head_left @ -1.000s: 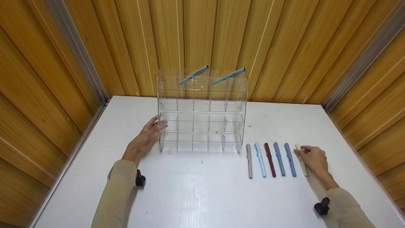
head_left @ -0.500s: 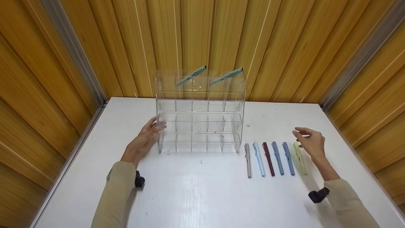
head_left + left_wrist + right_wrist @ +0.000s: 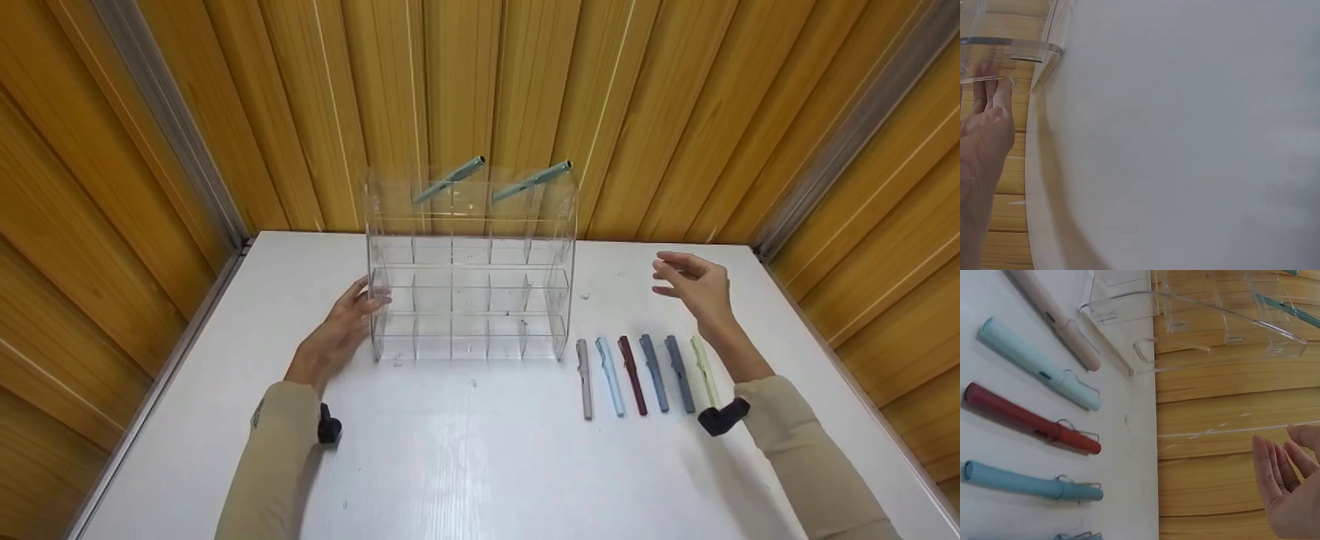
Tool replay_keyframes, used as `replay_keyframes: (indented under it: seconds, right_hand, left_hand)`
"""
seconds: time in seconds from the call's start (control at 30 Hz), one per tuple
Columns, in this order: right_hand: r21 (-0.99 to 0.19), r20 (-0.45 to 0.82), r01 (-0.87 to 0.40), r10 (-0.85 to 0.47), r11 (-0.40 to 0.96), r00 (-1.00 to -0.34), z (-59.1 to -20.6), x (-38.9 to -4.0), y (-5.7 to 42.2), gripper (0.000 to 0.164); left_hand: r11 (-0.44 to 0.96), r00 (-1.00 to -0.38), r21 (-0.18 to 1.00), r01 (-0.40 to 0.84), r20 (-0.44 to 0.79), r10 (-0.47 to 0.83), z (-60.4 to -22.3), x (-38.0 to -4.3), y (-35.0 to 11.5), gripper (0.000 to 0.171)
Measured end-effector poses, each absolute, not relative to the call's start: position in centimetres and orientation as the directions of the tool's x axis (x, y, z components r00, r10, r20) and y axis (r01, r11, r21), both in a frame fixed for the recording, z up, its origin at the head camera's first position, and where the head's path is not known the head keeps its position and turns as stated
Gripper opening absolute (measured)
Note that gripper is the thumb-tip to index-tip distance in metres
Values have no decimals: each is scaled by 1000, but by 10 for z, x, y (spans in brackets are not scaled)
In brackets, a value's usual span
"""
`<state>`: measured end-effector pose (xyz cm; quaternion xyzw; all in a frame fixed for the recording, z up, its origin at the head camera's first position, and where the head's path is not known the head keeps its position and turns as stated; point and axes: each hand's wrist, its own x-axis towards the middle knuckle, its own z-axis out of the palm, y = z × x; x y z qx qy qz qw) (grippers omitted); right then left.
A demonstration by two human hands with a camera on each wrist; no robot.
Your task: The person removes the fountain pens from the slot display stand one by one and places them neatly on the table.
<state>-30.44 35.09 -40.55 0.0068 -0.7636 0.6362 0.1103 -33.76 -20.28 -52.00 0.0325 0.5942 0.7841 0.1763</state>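
A clear acrylic pen rack [image 3: 471, 276] with tiered compartments stands on the white table. My left hand [image 3: 337, 330] holds its left side, some fingers seen through the clear plastic. Two teal pens [image 3: 450, 180] lean in the rack's top tier. My right hand [image 3: 694, 289] hovers right of the rack with loosely bent fingers and nothing in them. Below it lies a row of capped pens: grey [image 3: 584, 381], light blue [image 3: 611, 379], dark red [image 3: 632, 375], two blue pens [image 3: 654, 373], and a light green pen [image 3: 703, 367] partly hidden by the right wrist camera.
The white table [image 3: 450, 465] ends at wood-look wall panels [image 3: 465, 90] behind the rack. Metal corner posts [image 3: 176, 112] rise at both sides. A black wrist camera [image 3: 724, 417] sits on the right sleeve, over the green pen's lower end.
My right hand has left the light green pen on the table and moved up and leftward, toward the rack. My left hand stays at the rack's side. The view has shifted slightly.
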Motion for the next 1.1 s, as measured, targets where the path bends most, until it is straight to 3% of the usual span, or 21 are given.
replay_keyframes:
  seconds: [0.43, 0.63, 0.9, 1.1]
  right_hand:
    - [-953, 299, -295, 47, 63, -953, -362, -340, 270, 28]
    - [-953, 299, -298, 17, 47, -954, -346, -352, 249, 41]
    - [-954, 299, -299, 8, -20, -954, -330, -361, 232, 37]
    - [-957, 282, -279, -23, -72, -959, -325, -369, 221, 48]
  left_hand:
    - [-246, -938, 947, -209, -123, 324, -525, -339, -206, 75]
    - [-255, -939, 941, -222, -136, 316, -526, -336, -204, 74]
    - [-243, -940, 942, -230, -151, 305, -521, -336, -202, 79]
    - [-244, -941, 939, -242, -166, 295, -521, -337, -202, 82]
